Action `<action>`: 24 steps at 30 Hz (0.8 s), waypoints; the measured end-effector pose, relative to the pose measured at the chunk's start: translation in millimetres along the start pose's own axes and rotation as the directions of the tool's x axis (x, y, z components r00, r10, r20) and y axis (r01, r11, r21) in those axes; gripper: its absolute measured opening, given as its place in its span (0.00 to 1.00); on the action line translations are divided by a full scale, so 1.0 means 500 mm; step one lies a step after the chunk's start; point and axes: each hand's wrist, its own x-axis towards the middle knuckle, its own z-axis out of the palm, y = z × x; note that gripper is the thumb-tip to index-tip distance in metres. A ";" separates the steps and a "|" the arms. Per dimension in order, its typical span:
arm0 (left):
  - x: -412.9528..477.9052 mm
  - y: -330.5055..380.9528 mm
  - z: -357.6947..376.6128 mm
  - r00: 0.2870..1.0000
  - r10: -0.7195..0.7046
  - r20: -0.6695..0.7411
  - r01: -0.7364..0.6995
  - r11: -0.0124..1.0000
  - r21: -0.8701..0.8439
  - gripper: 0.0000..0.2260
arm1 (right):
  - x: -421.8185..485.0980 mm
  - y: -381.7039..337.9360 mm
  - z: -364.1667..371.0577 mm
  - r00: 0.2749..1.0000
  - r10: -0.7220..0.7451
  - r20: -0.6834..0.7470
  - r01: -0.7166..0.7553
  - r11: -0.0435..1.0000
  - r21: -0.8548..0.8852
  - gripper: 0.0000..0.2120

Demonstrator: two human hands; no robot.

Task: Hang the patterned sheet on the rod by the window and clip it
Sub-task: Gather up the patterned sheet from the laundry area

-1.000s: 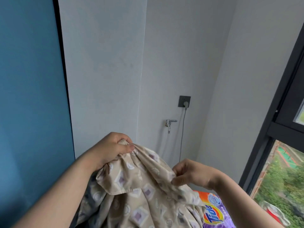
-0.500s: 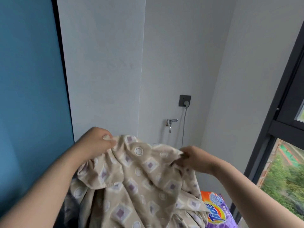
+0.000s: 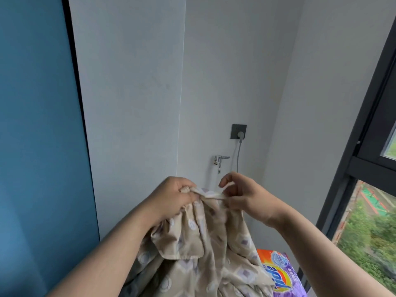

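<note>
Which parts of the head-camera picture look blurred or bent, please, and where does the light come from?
Head view: the patterned sheet and both hands, left hand and right hand, are motion-smeared; the greenery beyond the window is soft; the window frame leans and bows from the wide lens; daylight enters at the right.

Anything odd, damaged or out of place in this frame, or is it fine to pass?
Nothing stands out. The left hand grips a bunched edge of the patterned sheet and the right hand pinches it beside it. The sheet hangs crumpled but shows no tear. Wall tap, plugged socket and detergent bag look ordinary.
</note>
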 end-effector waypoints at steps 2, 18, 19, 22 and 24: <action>0.001 0.014 -0.010 0.996 0.047 -0.071 -0.052 0.997 -0.065 0.07 | -0.005 0.037 -0.004 0.981 0.088 0.172 -0.069 0.991 -0.116 0.14; -0.006 0.025 -0.139 0.924 0.050 -0.380 -0.032 0.998 0.055 0.19 | 0.014 -0.087 -0.033 0.931 0.055 -0.361 -0.020 0.995 0.100 0.14; -0.011 0.028 -0.134 0.947 0.057 -0.317 -0.028 0.995 0.096 0.27 | 0.026 -0.117 -0.022 0.915 -0.001 -0.403 0.030 0.997 0.065 0.11; -0.028 0.048 -0.106 0.978 0.135 -0.161 -0.084 0.954 0.286 0.45 | 0.058 -0.197 0.021 0.810 -0.167 -0.563 0.151 0.986 -0.076 0.09; -0.034 0.074 -0.082 0.975 0.169 -0.143 -0.097 0.908 0.408 0.35 | 0.077 -0.251 0.043 0.714 -0.305 -0.631 0.199 0.951 -0.236 0.09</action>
